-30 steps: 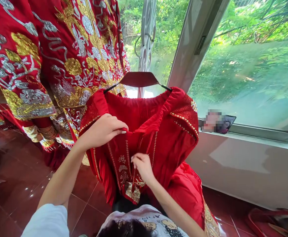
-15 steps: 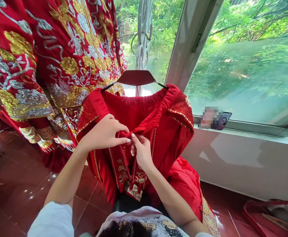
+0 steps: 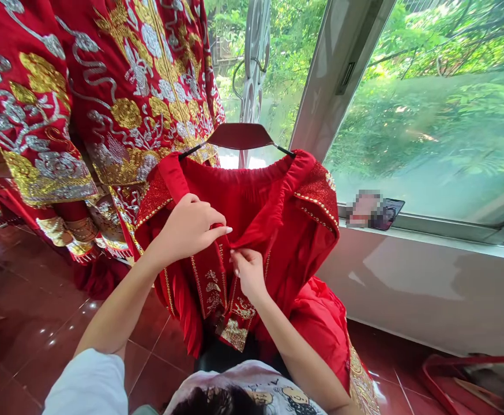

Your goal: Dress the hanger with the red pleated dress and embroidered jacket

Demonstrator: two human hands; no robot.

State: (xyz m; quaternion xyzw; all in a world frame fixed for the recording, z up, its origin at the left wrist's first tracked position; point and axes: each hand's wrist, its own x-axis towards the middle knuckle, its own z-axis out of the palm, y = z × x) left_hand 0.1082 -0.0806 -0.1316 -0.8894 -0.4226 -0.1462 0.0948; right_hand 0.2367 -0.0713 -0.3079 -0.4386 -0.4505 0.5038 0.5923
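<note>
A red skirt (image 3: 256, 196) with a gathered waistband and gold beaded trim hangs from a dark hanger (image 3: 240, 136), its waistband looped over both arms. My left hand (image 3: 195, 225) pinches the waistband at the front left, thumb against the curled fingers. Just right of it and slightly lower, my right hand (image 3: 248, 268) pinches the cloth at the front middle. Between the two hands the waistband dips. Beaded, embroidered panels (image 3: 234, 331) hang below my hands, partly covered by the right one.
Embroidered red jackets (image 3: 122, 104) with gold and silver work hang at the left. A phone (image 3: 388, 213) rests on the window sill (image 3: 433, 235) at the right. Shiny red tiles (image 3: 148, 346) cover the floor. A red-rimmed object (image 3: 437, 369) lies at the lower right.
My right hand has moved down a little, apart from the left. The waistband's twisted front edge has spread flatter between them. The view has shifted slightly.
</note>
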